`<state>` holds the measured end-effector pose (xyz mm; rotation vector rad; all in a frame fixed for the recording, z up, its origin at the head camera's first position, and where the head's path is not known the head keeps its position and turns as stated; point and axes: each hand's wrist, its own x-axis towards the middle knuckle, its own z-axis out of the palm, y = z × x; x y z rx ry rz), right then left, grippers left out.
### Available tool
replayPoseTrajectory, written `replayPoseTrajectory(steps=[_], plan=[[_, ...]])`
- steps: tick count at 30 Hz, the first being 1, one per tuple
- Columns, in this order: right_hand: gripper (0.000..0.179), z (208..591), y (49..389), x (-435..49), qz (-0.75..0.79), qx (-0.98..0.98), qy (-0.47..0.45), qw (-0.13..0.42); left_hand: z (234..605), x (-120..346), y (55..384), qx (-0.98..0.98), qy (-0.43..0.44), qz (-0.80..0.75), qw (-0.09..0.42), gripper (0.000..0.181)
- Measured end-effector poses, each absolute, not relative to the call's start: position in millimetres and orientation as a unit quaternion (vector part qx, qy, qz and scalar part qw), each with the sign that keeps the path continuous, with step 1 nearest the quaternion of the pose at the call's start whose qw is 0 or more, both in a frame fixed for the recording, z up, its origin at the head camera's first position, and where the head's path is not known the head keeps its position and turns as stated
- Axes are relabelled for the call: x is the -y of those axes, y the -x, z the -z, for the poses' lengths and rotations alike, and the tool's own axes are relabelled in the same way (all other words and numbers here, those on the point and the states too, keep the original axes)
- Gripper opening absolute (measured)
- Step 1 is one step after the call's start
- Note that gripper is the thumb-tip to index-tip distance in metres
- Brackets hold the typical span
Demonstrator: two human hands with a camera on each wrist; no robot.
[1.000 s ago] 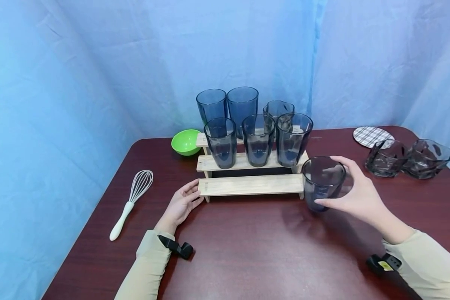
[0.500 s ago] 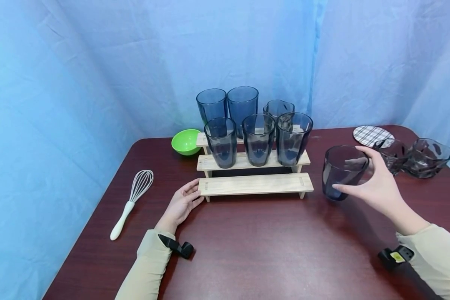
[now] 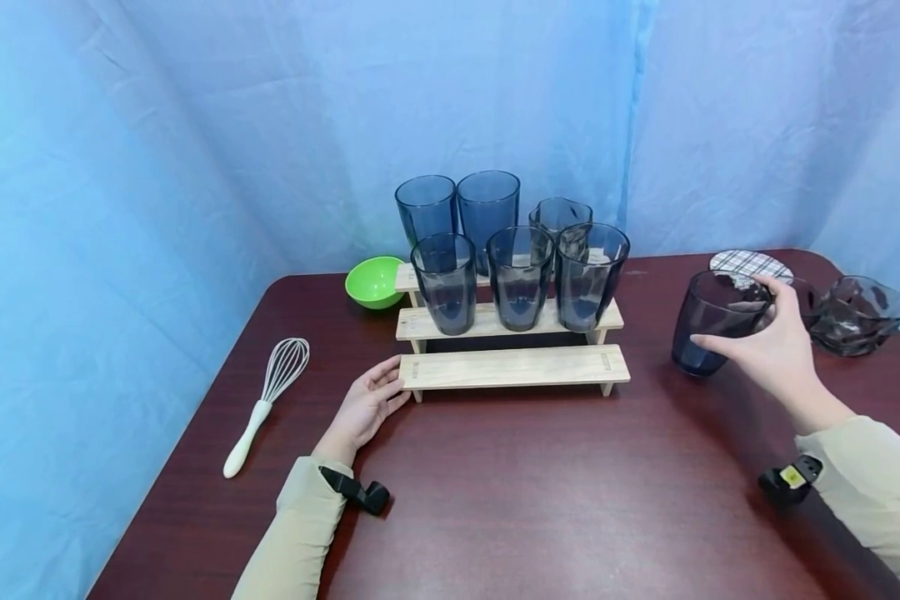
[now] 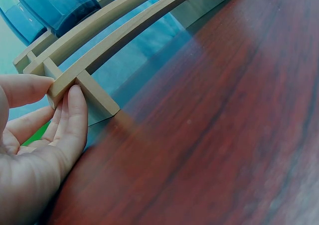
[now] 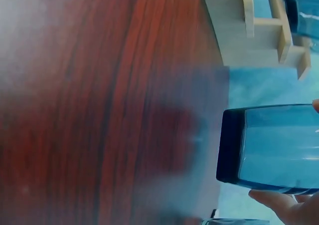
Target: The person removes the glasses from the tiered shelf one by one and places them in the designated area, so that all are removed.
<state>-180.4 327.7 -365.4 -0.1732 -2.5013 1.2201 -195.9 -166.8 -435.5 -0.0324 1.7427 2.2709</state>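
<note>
Right hand grips tumbler; left hand pinches rack. Tumbler's left: glasses on upper tiers, lowest bare; likely part-done.

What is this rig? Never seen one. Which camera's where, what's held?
No robot, just a person working bare-handed. The wide picture is from a head camera; the others, from cameras on each wrist. The left hand grips the left end of the lowest shelf of a stepped wooden rack. The right hand holds a dark tumbler right of the rack. Three tumblers stand on the middle shelf, two more plus a wavy glass on top. On the table: a whisk and green bowl left; a checked mat and two wavy glasses right, one mostly hidden.
</note>
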Motion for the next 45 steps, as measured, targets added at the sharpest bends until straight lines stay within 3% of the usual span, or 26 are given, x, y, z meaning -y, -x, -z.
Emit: replayPoseTrajectory(steps=[15,31,45], plan=[[0.110,365.7,200.9,-327.0,-0.452,0.862,0.165,0.163,435.0,167.2,196.0,-0.604,0.010,-0.785,0.139,0.055],[0.108,372.4,216.6,-330.3,-0.423,0.871,0.154,0.196,435.3,167.0,195.8,-0.604,0.007,-0.785,0.137,0.055],[0.108,375.9,222.1,-336.6,-0.392,0.896,0.110,0.177,435.2,166.9,195.5,-0.601,0.014,-0.786,0.146,0.056]])
